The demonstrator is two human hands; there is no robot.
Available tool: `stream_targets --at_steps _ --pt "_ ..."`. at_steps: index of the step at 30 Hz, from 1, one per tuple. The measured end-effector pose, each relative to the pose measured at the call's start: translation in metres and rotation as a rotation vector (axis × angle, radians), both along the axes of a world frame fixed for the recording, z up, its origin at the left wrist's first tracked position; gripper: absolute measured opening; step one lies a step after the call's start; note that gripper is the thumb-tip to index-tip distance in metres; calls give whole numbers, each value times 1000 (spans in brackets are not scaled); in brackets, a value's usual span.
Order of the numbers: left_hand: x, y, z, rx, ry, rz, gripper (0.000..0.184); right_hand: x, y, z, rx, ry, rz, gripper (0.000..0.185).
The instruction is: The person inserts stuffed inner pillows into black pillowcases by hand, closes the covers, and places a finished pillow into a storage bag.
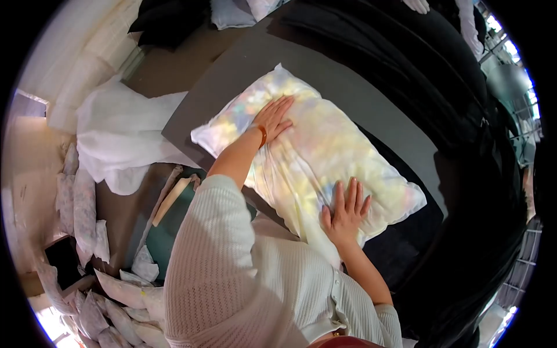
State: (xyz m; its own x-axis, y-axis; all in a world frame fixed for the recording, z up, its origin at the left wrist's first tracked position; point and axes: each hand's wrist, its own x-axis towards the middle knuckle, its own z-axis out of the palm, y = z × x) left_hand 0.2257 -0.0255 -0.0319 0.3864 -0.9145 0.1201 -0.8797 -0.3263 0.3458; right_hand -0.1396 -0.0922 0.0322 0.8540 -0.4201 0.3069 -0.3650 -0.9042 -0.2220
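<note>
A plump pillow with pale yellow, pink and blue patches lies across a grey tabletop. My left hand, with an amber-coloured bangle at the wrist, rests flat on its upper left part, fingers stretched out. Near the lower right edge, my right hand presses flat on the pillow, its fingers spread. Both palms face down on the fabric, and neither hand grips anything. Black fabric shows beneath the pillow's right end.
Large black cloth is heaped along the right side. White fabric hangs at the left. Several packed pillows are piled at lower left. Another person's white-gloved hand appears at the top.
</note>
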Motion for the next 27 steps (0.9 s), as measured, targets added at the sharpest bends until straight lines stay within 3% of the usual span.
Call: stream_targets --at_steps 6,9,13,22,24,27 --pt "-13 0 14 -126 47 44 61 -7 -10 -20 -10 -156 -30 63" --pt "-25 28 61 -2 -166 64 62 -12 -5 -17 -21 -155 -3 62" --pt "-24 81 14 88 -82 395 68 -17 -7 -24 -115 -68 103 61" --pt "-10 83 37 -85 24 321 66 -13 -9 -25 -100 -89 48 63" --pt "-15 94 45 -173 162 407 69 -18 -15 -28 -57 -126 49 62" --pt "-11 102 -16 -260 267 432 73 -23 -12 -30 -92 -80 76 61"
